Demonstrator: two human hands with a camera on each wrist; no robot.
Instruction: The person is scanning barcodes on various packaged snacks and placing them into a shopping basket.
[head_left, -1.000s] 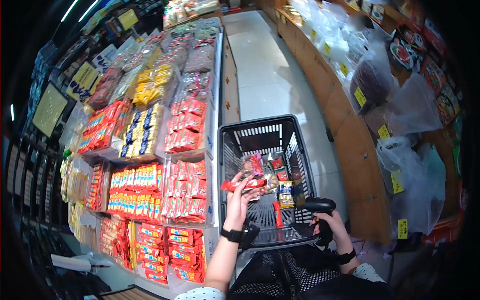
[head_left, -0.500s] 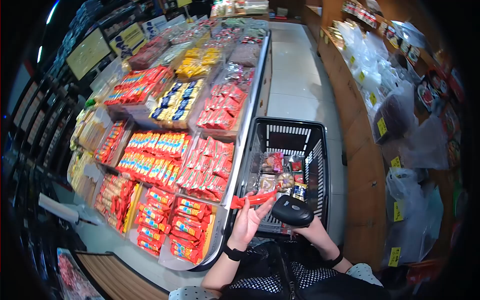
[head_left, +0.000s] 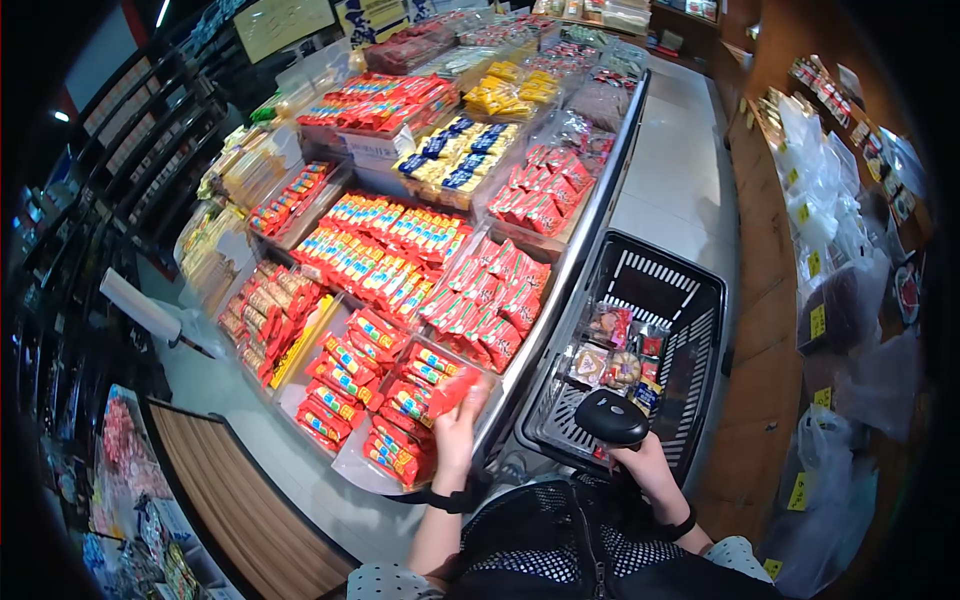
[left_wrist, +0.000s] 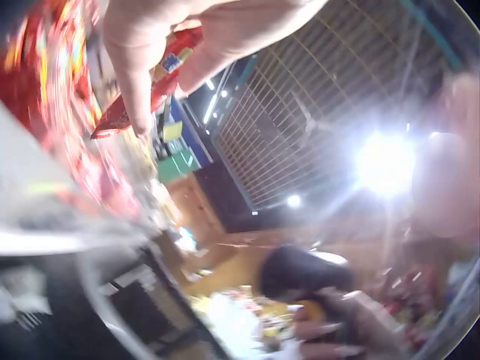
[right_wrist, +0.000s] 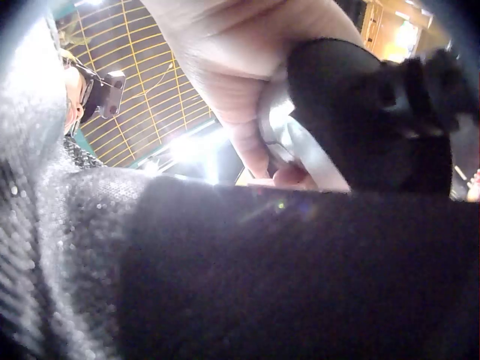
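My left hand (head_left: 458,432) pinches a red-wrapped snack bar (head_left: 450,394) over the front corner bin. In the left wrist view the red wrapper (left_wrist: 114,120) shows between thumb and fingers. Right under it, the bin holds red bars (head_left: 394,449) with yellow and blue print. My right hand (head_left: 645,464) grips the handle of a black handheld scanner (head_left: 612,418), its rounded head above the near end of the shopping basket. Up close in the right wrist view, the scanner's black head (right_wrist: 352,112) and pale handle (right_wrist: 296,142) are in the fingers.
The black slotted basket (head_left: 715,345) contains several wrapped snacks (head_left: 624,369) and stands in the aisle beside the display. More snack bins (head_left: 490,300) run along the left. Bagged goods (head_left: 830,300) line a wooden shelf on the right. A ribbed wooden counter (head_left: 225,480) is at lower left.
My left hand, with the red snack bar, has moved left from over the basket to the front bin. The view has turned left. My right hand keeps hold of the scanner.
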